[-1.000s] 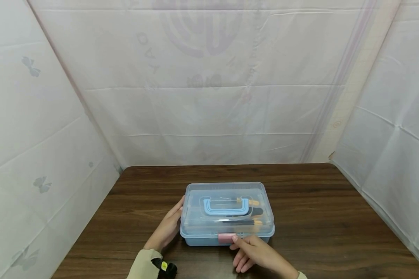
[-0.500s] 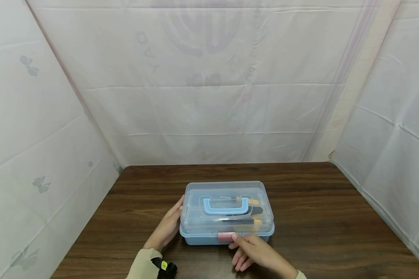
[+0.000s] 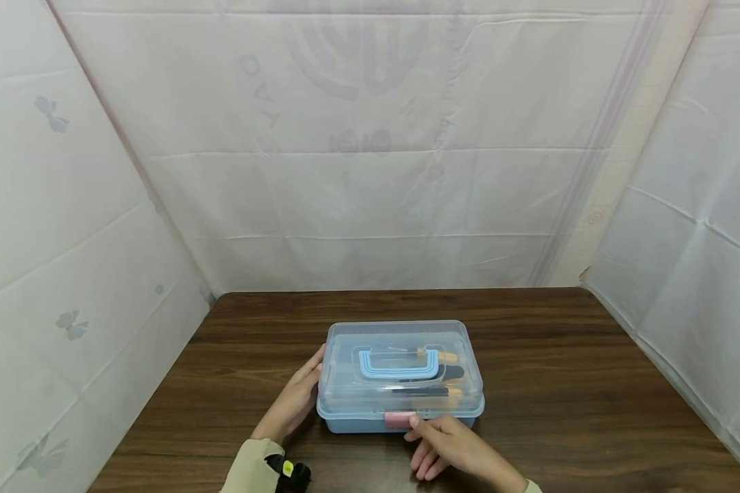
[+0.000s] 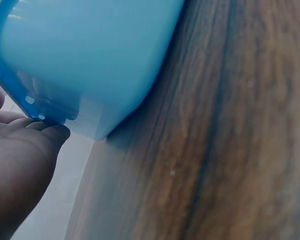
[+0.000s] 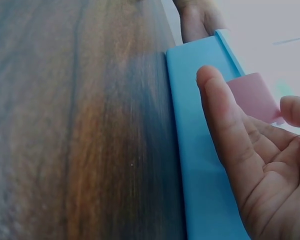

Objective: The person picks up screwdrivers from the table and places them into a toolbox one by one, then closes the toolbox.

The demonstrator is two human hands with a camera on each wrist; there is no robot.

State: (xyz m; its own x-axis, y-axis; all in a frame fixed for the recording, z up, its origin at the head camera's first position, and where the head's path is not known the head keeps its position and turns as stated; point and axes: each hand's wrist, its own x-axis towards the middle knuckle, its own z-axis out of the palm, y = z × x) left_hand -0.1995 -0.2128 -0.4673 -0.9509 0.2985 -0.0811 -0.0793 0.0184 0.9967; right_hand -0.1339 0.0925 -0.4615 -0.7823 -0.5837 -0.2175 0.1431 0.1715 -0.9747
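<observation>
A light blue plastic toolbox with a clear lid stands on the table. The lid is down, and a blue carry handle lies on it. Through the lid show tools with yellow-and-black handles. My left hand lies along the box's left side, fingers straight and touching it. At the box's front, a pink latch is between the thumb and index finger of my right hand, at the latch's right end. In the right wrist view, the thumb tip meets the latch while the other fingers extend beside the box.
The dark wood table runs out around the box on all sides. Pale sheets hang behind it and to the left and right. A black strap with a small device sits on the left wrist.
</observation>
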